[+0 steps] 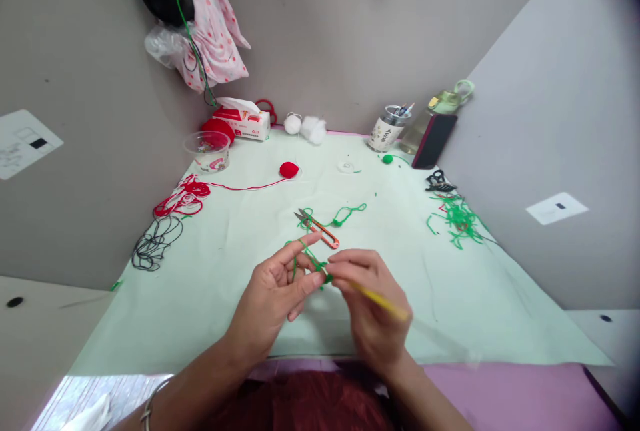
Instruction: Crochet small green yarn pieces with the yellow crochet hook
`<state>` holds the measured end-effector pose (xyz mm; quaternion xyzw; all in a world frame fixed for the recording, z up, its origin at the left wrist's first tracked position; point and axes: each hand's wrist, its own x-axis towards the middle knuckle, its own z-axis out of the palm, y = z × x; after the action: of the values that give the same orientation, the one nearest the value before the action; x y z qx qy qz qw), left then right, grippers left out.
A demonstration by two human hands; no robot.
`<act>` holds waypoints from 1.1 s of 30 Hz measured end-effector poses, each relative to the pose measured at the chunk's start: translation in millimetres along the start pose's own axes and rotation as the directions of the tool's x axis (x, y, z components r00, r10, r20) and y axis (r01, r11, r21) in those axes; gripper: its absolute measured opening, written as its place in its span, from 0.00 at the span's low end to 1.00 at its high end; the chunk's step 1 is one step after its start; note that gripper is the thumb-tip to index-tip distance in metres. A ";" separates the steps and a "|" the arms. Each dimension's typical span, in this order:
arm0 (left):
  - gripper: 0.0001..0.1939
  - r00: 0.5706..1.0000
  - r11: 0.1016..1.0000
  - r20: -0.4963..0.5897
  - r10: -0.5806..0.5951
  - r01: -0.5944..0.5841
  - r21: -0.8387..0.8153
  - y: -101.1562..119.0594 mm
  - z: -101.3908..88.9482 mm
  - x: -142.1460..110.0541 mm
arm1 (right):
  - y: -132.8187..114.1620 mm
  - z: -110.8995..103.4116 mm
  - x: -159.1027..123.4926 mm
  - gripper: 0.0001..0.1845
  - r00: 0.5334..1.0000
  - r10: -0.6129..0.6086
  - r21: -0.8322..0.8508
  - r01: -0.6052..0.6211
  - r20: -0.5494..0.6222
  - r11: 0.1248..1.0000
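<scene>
My left hand (pixel 280 288) is raised over the pale green mat (pixel 240 264), with green yarn (pixel 306 254) looped over its forefinger and pinched against a small green piece (pixel 326 278) at the thumb. My right hand (pixel 367 308) is closed on a yellow crochet hook (pixel 383 301), its tip at that green piece. The two hands touch at the fingertips. Orange-handled thread snips (pixel 320 230) lie on the mat just beyond them, next to a loose green yarn strand (pixel 347 213).
A red yarn ball (pixel 289 169) trails thread to a red tangle (pixel 183 199) and black yarn (pixel 153 248) at left. Green scraps (pixel 457 218) lie right. At the back stand a plastic bowl (pixel 207 149), tissue box (pixel 245 121), pen jar (pixel 387 129), phone (pixel 434 141) and bottle (pixel 440 108).
</scene>
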<state>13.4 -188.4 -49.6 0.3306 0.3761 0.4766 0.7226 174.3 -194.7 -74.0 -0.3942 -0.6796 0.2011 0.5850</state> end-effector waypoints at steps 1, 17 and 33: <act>0.28 1.000 1.000 0.000 -0.012 0.012 -0.020 -1.2 1.2 -0.2 | 0.8 0.6 -4.7 0.17 0.996 -0.092 -0.138 0.091 0.003 0.986; 0.15 0.993 1.000 0.113 -0.022 0.019 0.025 1.0 -2.9 1.9 | -8.3 -3.8 8.0 0.09 0.950 0.295 0.470 -0.307 0.101 0.828; 0.22 0.982 0.923 -0.099 0.160 -0.113 0.367 -2.6 -2.0 -0.2 | -6.0 6.1 9.6 0.07 0.873 0.479 0.621 -0.426 0.091 0.658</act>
<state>12.7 -189.2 -52.7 0.4518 0.4781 0.4689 0.5895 166.6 -189.8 -64.9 -0.3425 -0.4302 0.5370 0.6397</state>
